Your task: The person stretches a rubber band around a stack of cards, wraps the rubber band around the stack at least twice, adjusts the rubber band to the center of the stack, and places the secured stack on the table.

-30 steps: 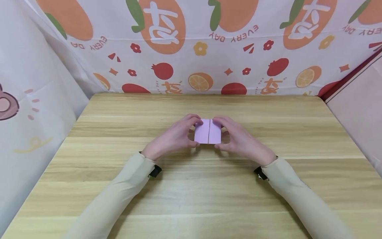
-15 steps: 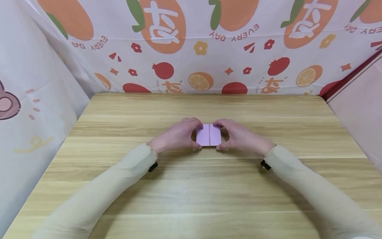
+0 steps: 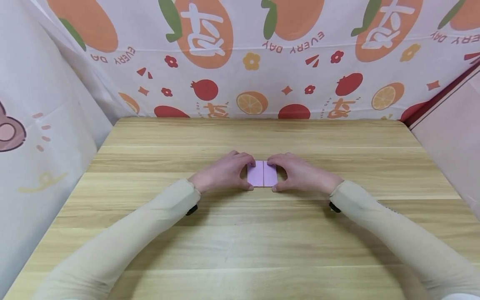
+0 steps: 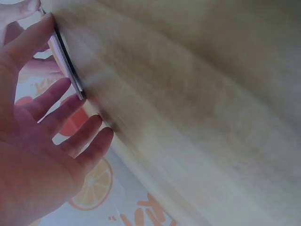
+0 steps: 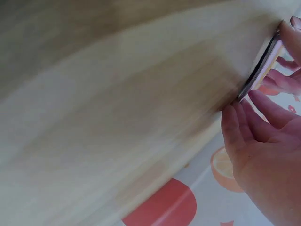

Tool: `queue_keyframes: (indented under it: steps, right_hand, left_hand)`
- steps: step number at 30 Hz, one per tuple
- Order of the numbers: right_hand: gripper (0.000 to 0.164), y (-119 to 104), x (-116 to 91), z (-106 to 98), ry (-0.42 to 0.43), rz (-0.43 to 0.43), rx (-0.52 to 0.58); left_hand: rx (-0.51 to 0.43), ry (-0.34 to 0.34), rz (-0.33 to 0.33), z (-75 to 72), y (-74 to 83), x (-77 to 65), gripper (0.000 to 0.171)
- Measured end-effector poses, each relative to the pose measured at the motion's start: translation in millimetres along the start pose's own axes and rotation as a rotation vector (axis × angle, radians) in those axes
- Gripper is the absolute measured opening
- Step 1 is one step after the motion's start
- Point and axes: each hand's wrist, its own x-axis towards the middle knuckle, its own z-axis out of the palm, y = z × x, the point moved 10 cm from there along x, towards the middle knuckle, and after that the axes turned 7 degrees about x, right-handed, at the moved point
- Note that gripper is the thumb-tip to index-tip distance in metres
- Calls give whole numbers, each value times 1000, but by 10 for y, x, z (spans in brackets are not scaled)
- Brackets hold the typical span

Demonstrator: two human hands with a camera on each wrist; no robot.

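A flat lilac square [image 3: 256, 175] with a narrow brownish line down its middle lies low at the table's centre in the head view. At its left side, my left hand [image 3: 226, 173] pinches it between the thumb at the near edge and fingers at the far edge. My right hand [image 3: 301, 174] grips the right side likewise. From the left wrist, the square [image 4: 63, 59] shows edge-on as a thin slab with a dark underside. The right wrist view gives the same thin edge [image 5: 260, 66], fingertips close to the wood. Whether it touches the table, I cannot tell.
A wooden table [image 3: 225, 241] with pale grain spreads under both arms. Behind it hangs a white curtain [image 3: 251, 79] printed with fruit. Another white cloth [image 3: 48, 104] hangs along the left, and a pale panel [image 3: 450, 137] stands at the right.
Both hands have come slightly toward me and down with the lilac square, mostly in the first half second. They keep their hold on its two sides. The forearms have spread outward.
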Motion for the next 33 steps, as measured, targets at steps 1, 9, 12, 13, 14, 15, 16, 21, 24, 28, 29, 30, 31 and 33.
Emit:
queue_keyframes:
  steps: [1, 9, 12, 13, 14, 15, 16, 21, 24, 28, 29, 30, 31, 33]
  right_hand:
    - [74, 6, -6, 3, -1, 4, -2]
    - [74, 37, -23, 16, 10, 42, 5]
    - [79, 27, -11, 22, 15, 36, 4]
    - [80, 26, -8, 24, 16, 35, 5]
    - [81, 27, -6, 25, 17, 37, 5]
    - [81, 29, -6, 23, 19, 43, 5]
    - [81, 30, -6, 21, 20, 47, 7]
    - [81, 42, -9, 13, 25, 58, -4]
    - [84, 43, -19, 10, 27, 47, 11]
    - [92, 72, -64, -16, 36, 59, 96]
    - [93, 73, -79, -33, 45, 62, 122]
    - [93, 79, -95, -57, 57, 71, 142]
    - [93, 75, -110, -84, 71, 72, 157]
    - [90, 48, -139, -150, 108, 69, 162]
  left_hand:
    - [5, -7, -3, 11, -7, -6, 58]
    - [-1, -23, 3, 62, -58, -45, 56]
    - [-7, -18, -1, 78, -81, -54, 57]
    - [-10, -17, -3, 82, -89, -54, 57]
    - [-11, -16, -5, 84, -96, -55, 57]
    - [-14, -14, -5, 83, -99, -53, 58]
    - [-19, -13, -7, 81, -104, -52, 58]
    - [-45, -14, -8, 76, -119, -45, 58]
    - [-87, -19, -13, 82, -142, -50, 59]
    - [-215, -28, -40, 78, -196, -74, 61]
    - [-251, -25, -48, 68, -212, -84, 61]
    - [-283, -19, -60, 54, -233, -93, 60]
    - [-312, -9, -74, 40, -256, -105, 59]
    - [-350, 15, -101, 6, -305, -131, 56]
